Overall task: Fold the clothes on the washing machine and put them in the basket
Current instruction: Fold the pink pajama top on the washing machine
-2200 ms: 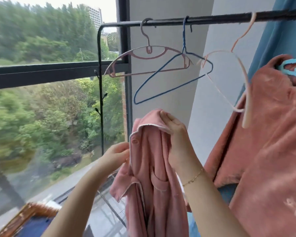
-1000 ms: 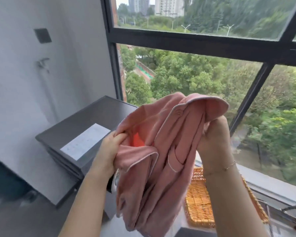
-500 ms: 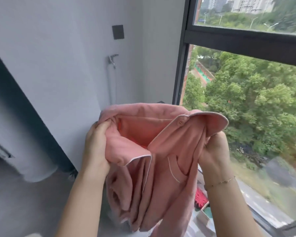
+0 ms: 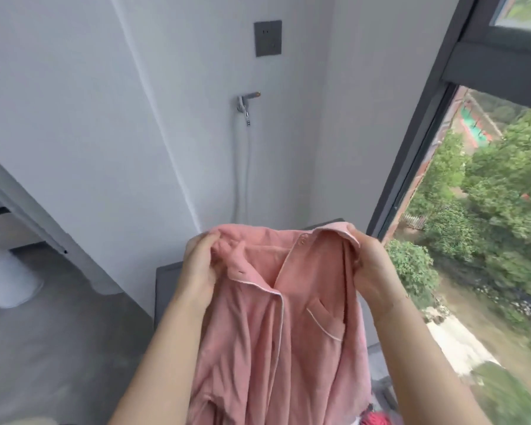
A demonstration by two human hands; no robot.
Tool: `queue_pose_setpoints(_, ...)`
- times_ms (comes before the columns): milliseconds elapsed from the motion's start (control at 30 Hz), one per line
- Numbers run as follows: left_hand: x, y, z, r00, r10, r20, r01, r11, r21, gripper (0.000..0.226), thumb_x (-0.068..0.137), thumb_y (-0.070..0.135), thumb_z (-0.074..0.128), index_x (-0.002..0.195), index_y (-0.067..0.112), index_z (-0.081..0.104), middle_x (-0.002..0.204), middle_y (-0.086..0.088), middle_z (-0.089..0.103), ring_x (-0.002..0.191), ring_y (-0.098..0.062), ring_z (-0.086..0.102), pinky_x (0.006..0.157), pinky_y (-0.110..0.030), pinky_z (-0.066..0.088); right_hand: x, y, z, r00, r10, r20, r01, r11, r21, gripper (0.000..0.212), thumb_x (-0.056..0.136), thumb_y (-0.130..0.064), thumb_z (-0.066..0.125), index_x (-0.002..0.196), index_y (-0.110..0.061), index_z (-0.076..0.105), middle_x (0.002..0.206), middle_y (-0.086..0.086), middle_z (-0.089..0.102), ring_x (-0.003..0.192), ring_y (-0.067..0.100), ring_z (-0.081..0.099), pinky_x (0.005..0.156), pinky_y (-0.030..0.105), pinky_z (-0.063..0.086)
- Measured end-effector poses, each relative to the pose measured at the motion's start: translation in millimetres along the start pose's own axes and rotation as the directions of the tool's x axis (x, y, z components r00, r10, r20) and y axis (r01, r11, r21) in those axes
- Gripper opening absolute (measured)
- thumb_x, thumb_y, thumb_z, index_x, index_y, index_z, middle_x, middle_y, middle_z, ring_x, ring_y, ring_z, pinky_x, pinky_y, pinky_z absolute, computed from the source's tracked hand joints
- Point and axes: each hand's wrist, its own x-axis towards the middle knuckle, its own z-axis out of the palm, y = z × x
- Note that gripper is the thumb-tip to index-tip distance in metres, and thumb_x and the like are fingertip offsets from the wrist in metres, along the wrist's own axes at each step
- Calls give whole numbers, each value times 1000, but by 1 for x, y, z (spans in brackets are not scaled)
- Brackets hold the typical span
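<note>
A: Where is the garment right now?

B: The pink soft-fabric pyjama shirt with white piping (image 4: 276,326) hangs in the air in front of the person, held up by its shoulders. The left hand (image 4: 200,265) has its fingers curled into the cloth at one shoulder, and the right hand (image 4: 370,265) pinches the collar side, thumb on top. The body of the shirt drapes down unfolded, chest pocket facing the camera.

A: So how far along would you say things are?

B: Early, I judge. The shirt is spread but no fold is made, and no basket shows in this view, so folding and putting away are both left.

A: Any room to lay it down?

B: The dark grey flat-topped washing machine (image 4: 169,280) sits directly behind the shirt, its near-left corner and a strip of its right side showing. The white wall (image 4: 105,118) with a grey hose tap (image 4: 246,105) and a dark socket plate (image 4: 268,38) stands close behind it, and the black-framed window (image 4: 411,179) is tight on the right. The grey floor (image 4: 59,332) to the left is open.
</note>
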Motion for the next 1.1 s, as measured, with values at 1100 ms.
queue_pose_setpoints(1100, 91, -31, -118, 942, -317, 108, 195, 780, 595, 32, 85, 24, 70, 112, 7, 65, 106, -11, 72, 95, -22, 68, 89, -34, 53, 69, 73, -48, 954, 202, -221, -280, 866, -415, 12, 92, -14, 60, 90, -6, 68, 105, 19, 69, 76, 21, 63, 71, 30, 54)
